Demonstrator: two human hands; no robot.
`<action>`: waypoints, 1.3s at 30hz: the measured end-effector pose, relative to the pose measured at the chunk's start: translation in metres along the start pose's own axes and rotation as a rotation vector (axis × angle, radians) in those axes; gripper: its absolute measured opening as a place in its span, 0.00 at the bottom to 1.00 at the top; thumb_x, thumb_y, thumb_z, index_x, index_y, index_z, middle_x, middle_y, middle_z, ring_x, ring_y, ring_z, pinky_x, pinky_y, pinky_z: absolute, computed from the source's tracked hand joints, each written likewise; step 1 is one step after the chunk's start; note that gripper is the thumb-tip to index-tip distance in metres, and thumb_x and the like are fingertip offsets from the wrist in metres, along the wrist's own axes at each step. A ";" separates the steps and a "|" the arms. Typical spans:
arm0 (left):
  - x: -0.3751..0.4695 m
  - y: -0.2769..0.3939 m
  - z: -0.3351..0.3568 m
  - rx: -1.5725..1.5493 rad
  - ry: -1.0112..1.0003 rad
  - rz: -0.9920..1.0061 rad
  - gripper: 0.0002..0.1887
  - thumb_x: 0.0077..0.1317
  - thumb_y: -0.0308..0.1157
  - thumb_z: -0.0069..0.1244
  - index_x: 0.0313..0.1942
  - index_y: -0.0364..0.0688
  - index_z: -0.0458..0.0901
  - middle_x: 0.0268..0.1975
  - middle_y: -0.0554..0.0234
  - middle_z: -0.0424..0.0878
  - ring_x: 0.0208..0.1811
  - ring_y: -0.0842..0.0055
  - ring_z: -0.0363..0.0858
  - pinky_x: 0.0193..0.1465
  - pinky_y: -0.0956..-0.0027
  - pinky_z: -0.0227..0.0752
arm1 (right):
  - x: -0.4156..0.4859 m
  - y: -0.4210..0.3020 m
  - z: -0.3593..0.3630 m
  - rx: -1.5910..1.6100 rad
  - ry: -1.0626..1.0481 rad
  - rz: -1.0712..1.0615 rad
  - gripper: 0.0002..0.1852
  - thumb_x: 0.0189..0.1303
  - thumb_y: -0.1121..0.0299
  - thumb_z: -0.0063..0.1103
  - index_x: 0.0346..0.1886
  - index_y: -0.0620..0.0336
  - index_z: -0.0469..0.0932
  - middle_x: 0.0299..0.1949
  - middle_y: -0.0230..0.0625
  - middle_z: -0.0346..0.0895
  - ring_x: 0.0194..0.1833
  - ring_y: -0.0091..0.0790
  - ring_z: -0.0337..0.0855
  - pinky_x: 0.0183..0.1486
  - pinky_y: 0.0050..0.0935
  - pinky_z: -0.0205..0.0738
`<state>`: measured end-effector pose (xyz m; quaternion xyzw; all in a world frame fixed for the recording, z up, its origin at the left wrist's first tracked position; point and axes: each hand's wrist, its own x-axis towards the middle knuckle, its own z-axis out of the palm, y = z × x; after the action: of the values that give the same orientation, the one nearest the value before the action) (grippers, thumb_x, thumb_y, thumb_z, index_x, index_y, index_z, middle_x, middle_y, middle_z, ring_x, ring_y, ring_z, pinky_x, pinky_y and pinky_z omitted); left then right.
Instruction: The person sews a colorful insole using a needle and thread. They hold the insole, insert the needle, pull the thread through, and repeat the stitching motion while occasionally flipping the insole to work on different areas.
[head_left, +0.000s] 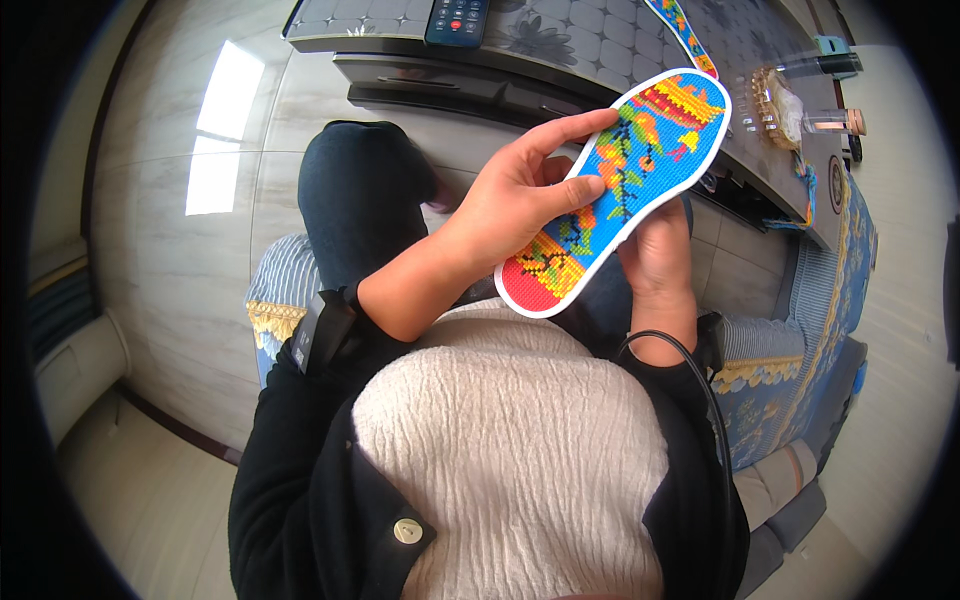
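Note:
A cross-stitched insole (652, 165) with a white edge, blue ground, orange flowers and a red heel is held up at a slant above my lap. My left hand (517, 195) grips its left edge, the thumb lying on the stitched face and the forefinger along the rim. My right hand (656, 244) is behind the lower right edge, its fingers mostly hidden by the insole. A second stitched insole (686, 37) lies on the table past the top end of the first, partly cut off by the picture's top.
The dark patterned table (570, 45) bears a phone (457, 19) with a lit screen, a woven basket (776, 109), a glass jar with a cork-coloured lid (832, 121) and coloured threads (806, 191). A blue covered sofa (832, 300) stands at the right.

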<state>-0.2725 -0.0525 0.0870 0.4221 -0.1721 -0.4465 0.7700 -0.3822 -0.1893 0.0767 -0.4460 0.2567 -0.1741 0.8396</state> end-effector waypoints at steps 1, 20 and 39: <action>0.000 0.000 -0.001 -0.003 0.001 0.006 0.28 0.64 0.25 0.58 0.65 0.43 0.72 0.64 0.55 0.75 0.52 0.74 0.83 0.54 0.67 0.80 | 0.000 -0.001 0.001 0.001 -0.034 -0.010 0.19 0.58 0.84 0.55 0.54 0.65 0.77 0.51 0.40 0.81 0.52 0.35 0.82 0.55 0.34 0.78; 0.005 -0.002 -0.011 0.040 0.062 -0.054 0.29 0.63 0.24 0.59 0.66 0.42 0.71 0.57 0.57 0.81 0.47 0.78 0.84 0.51 0.70 0.81 | 0.002 0.001 0.011 -0.486 0.009 -0.123 0.15 0.60 0.83 0.54 0.51 0.70 0.77 0.50 0.41 0.81 0.49 0.29 0.82 0.53 0.26 0.75; 0.017 -0.003 -0.018 -0.054 0.064 -0.085 0.29 0.64 0.24 0.58 0.67 0.43 0.70 0.58 0.58 0.80 0.48 0.79 0.82 0.52 0.71 0.80 | 0.018 0.021 0.016 -0.275 0.094 -0.145 0.12 0.63 0.78 0.56 0.49 0.68 0.81 0.47 0.39 0.83 0.46 0.27 0.83 0.52 0.27 0.76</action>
<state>-0.2529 -0.0581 0.0723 0.4224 -0.1171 -0.4695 0.7665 -0.3571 -0.1765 0.0614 -0.5654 0.2842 -0.2185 0.7428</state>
